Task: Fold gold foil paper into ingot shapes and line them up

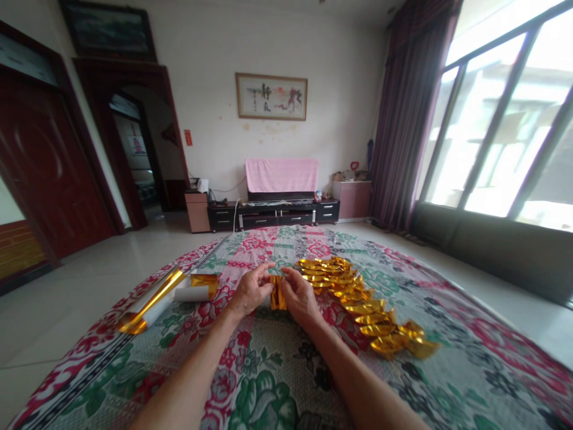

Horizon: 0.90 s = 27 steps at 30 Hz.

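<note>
Between my two hands, over the middle of the patterned cloth, is a small piece of folded gold foil paper (278, 294). My left hand (251, 291) pinches its left side, with the fingers bent toward the paper. On the other side my right hand (301, 294) grips the right edge between thumb and fingers. Just right of my right hand, rows of folded gold foil ingots (364, 307) curve toward me. To the left lie a long curled stack of gold foil sheets (152, 301) with white backs and a shorter piece of gold foil (206, 286), partly white.
A floral cloth (264, 394) covers the wide surface under everything. Beyond it stands a low black cabinet (277, 220) with a pink towel (282, 175) above. A dark red door (49, 155) is on the left, a curtain (400, 119) and windows on the right.
</note>
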### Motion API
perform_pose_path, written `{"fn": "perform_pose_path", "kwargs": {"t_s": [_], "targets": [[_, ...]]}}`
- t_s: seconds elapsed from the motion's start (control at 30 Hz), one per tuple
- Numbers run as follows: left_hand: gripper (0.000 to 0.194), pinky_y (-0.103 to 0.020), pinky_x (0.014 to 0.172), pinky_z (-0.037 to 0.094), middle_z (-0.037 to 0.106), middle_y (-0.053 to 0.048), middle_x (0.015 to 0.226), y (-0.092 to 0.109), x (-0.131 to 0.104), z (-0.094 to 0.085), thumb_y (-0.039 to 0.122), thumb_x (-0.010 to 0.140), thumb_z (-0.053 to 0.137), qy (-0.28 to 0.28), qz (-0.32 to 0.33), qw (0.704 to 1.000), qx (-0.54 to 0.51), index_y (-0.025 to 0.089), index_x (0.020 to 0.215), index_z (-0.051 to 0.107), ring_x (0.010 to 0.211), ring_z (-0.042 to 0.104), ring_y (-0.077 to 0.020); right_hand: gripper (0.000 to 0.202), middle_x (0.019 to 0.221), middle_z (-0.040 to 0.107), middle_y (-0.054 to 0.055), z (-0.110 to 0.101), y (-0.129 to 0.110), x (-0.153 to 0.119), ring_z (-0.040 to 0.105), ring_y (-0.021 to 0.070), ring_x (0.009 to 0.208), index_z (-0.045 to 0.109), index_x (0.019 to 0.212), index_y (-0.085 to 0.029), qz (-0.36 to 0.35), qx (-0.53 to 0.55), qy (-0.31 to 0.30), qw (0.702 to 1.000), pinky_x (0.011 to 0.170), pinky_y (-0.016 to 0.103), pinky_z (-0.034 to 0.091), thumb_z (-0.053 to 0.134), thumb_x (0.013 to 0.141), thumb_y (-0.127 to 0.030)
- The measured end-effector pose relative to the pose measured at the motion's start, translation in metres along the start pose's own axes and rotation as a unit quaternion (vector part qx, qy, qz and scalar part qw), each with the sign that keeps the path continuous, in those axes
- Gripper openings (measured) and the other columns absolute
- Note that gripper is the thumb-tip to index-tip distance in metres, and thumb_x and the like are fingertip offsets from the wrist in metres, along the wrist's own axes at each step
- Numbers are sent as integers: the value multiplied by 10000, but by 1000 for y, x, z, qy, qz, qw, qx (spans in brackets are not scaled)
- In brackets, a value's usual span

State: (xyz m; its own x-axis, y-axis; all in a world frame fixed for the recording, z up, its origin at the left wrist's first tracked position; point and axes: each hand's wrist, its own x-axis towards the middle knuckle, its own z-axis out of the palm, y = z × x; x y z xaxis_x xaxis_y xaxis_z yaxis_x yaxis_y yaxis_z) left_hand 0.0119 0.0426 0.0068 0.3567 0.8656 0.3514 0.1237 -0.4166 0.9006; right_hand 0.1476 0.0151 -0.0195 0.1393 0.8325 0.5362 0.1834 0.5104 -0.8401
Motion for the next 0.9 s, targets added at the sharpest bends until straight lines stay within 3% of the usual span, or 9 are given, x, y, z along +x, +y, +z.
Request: {"fn": "perform_pose_path", "kwargs": {"t_s": [0.4, 0.6, 0.9], "targets": [[528, -217, 636, 462, 658, -37, 824, -5, 1, 0, 155, 650, 559, -4, 19, 999, 25, 152, 1175, 503, 709, 609, -138, 334, 677, 585, -3, 1, 2, 2, 492, 93, 543, 574, 1030, -140, 12, -27, 3, 1000, 503, 193, 419, 498, 754, -310], [519, -200, 615, 457, 650, -24, 764, -3, 2, 1, 152, 635, 567, 1, 24, 999, 25, 143, 1152, 528, 681, 595, -128, 266, 703, 642, 12, 0, -2, 6, 559, 121, 609, 653, 878, -155, 40, -24, -14, 999, 556, 210, 445, 511, 736, -328], [572, -216, 631, 472, 666, -32, 805, -4, 3, 3, 148, 635, 569, -21, 24, 999, 9, 157, 1201, 494, 704, 610, -141, 237, 534, 550, -26, -3, -10, 10, 457, 85, 483, 655, 689, -145, 88, -31, 2, 996, 455, 179, 355, 529, 692, -345]]}}
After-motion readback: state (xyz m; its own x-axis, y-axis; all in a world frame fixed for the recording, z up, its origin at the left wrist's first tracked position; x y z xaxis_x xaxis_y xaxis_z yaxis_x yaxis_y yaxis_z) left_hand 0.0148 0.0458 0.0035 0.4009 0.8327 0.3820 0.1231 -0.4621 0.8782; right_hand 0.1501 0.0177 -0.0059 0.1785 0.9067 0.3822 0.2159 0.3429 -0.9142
